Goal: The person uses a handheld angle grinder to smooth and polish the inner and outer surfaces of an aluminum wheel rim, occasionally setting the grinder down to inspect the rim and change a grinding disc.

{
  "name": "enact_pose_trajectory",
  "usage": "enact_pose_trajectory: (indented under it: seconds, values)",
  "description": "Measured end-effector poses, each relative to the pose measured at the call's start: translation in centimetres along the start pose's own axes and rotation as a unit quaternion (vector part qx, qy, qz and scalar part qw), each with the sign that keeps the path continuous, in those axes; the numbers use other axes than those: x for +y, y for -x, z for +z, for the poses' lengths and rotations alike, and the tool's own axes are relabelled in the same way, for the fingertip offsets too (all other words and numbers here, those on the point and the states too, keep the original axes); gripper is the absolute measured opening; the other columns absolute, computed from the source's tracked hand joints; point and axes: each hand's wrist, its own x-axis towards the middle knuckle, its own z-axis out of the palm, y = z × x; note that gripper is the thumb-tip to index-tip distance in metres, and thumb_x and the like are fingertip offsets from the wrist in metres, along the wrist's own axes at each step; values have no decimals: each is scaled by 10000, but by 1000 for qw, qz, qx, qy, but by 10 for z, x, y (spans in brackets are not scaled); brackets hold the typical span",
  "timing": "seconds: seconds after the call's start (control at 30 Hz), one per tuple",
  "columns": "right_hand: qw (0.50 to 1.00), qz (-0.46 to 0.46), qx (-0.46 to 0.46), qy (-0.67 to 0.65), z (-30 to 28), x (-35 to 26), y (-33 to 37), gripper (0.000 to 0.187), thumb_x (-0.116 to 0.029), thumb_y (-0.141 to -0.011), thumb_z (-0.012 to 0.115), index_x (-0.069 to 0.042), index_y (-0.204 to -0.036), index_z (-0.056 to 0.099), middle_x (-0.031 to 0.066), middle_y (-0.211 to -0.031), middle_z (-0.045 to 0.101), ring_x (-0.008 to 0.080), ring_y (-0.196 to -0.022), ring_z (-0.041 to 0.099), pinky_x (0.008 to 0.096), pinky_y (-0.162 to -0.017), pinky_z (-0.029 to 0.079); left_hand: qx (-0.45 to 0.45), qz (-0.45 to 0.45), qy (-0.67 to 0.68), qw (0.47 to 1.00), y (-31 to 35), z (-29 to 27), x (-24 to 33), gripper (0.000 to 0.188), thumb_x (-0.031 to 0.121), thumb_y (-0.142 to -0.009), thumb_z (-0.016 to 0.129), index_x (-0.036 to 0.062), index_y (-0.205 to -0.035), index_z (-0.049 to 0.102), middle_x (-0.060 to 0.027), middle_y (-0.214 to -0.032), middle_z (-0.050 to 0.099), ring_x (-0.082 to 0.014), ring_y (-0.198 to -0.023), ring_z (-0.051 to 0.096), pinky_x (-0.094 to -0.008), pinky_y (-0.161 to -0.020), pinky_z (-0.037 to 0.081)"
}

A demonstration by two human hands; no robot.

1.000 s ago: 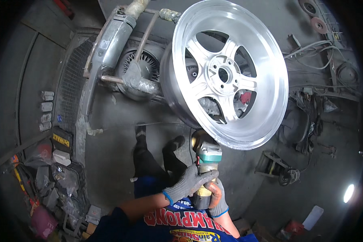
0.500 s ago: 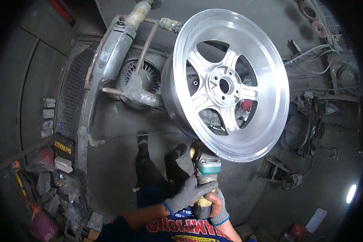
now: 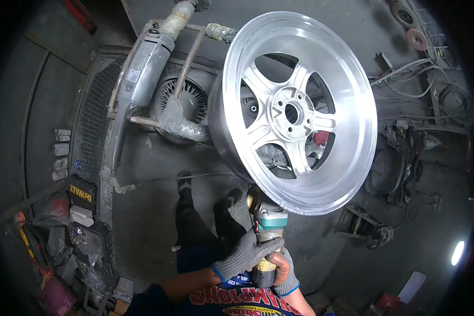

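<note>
An angle grinder (image 3: pixel 272 221) with a teal collar and a taped body stands upright close to my chest. My left hand (image 3: pixel 246 251), in a grey knit glove with dark, worn fingers, is closed round its body from the left. Lower down, my right hand (image 3: pixel 285 271), in a matching glove, wraps the handle from the right. The grinder's head meets the lower edge of a shiny silver alloy wheel rim (image 3: pixel 347 158). Its disc shows only in part at the left of the head, and the rim hides the contact. Five spokes run out from the rim's hub.
A metal tube frame (image 3: pixel 189 63) with a long grey power tool (image 3: pixel 148 68) lashed to it stands left of the rim. Another wheel (image 3: pixel 179 102) lies behind it. Clutter and a tool case (image 3: pixel 82 192) sit at lower left. Cables (image 3: pixel 411 68) hang at right.
The rim and the frame have shifted very slightly left in view. Both hands keep their hold on the grinder, which stays at the rim's lower edge.
</note>
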Motion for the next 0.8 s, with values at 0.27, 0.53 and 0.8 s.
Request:
enact_pose_trajectory:
  seconds: [0.27,0.53,0.8]
  values:
    - [999,-21,-18,32,10,-3,2,465,-185,-882,644,4,-1279,490,91,-1136,618,180,-1033,612,332,-918,505,16,-28,24,999,0,0,-4,319,285,-876,691,35,-1057,613,-86,-917,656,-153,-834,626,-320,-731,508]
    - [999,-5,-1,40,24,-10,2,526,-229,-855,693,2,-1281,487,85,-1132,615,174,-1014,615,333,-916,504,2,-61,20,998,-1,-3,-1,348,232,-867,711,-2,-1090,582,-106,-970,657,-189,-874,650,-320,-750,521]
    - [999,-4,16,35,5,-2,3,543,-245,-850,702,-2,-1285,487,77,-1131,614,159,-1019,611,329,-915,504,-40,-30,11,999,-1,-6,-7,297,242,-904,665,25,-1099,609,-99,-1003,646,-181,-924,624,-316,-804,502]
